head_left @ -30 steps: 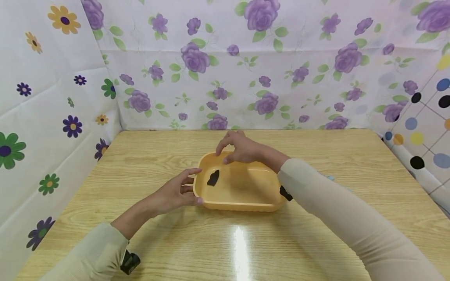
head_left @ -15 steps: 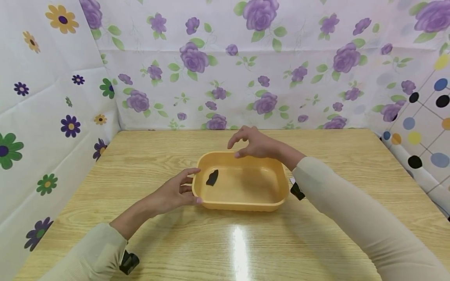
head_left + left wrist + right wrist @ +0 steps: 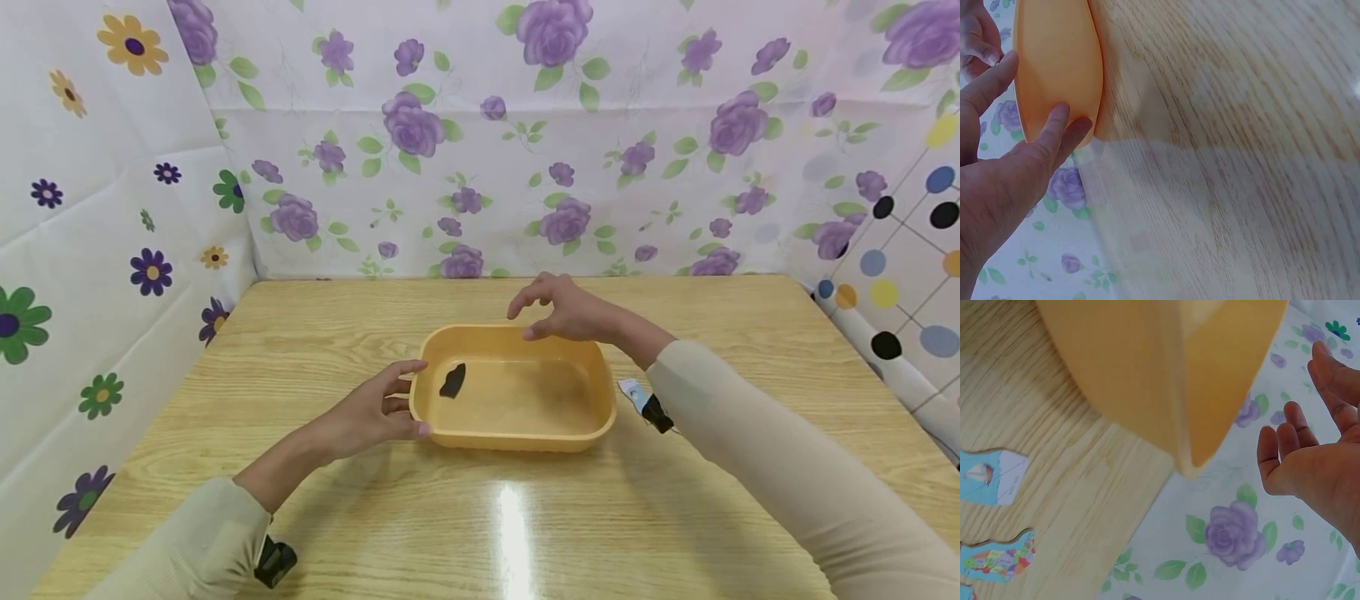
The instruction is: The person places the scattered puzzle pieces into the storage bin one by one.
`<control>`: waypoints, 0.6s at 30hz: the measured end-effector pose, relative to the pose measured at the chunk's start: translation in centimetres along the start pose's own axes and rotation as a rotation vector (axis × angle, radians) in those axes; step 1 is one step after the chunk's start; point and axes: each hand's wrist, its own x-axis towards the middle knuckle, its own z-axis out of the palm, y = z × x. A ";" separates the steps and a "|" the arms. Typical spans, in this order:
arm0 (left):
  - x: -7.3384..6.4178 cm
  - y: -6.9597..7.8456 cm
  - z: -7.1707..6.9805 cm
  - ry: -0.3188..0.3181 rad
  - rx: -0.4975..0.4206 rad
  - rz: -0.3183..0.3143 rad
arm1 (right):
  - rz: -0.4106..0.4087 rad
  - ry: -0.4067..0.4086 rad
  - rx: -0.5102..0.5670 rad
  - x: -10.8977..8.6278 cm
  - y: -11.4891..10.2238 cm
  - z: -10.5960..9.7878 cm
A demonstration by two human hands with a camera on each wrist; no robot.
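Note:
A yellow plastic tub [image 3: 517, 440] stands on the wooden table. Inside, near its left end, lies a flat dark piece [image 3: 453, 380] with a wavy edge. My left hand [image 3: 375, 408] rests against the tub's left end, fingers spread along the outside wall [image 3: 1057, 56] and thumb near the front corner. Over the tub's back rim hovers my right hand [image 3: 570, 308], fingers loosely bent, with nothing in it. The right wrist view has that hand [image 3: 1322, 450] apart from the tub wall [image 3: 1116, 369].
Right of the tub lie flat picture pieces with wavy edges: one with a sailboat [image 3: 982, 477], one with a colourful pattern [image 3: 997, 557], and part of another at the frame edge. A flowered cloth [image 3: 495, 142] hangs behind the table [image 3: 337, 333].
My right hand has risen from over the tub's back left part and moved right along the back rim. A pale blue piece right of the tub is now uncovered. The left hand keeps its place.

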 end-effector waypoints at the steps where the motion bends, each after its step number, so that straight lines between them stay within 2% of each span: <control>1: 0.0 0.0 0.0 -0.001 0.001 -0.002 | -0.004 0.004 0.006 -0.1 0.2 -0.1; 9: 0.0 0.0 0.0 0.003 0.004 -0.006 | 0.006 0.035 0.035 -1.3 2.0 -1.3; 18: 0.0 0.1 0.0 0.001 0.011 -0.007 | 0.082 0.044 0.033 -3.1 3.9 -2.9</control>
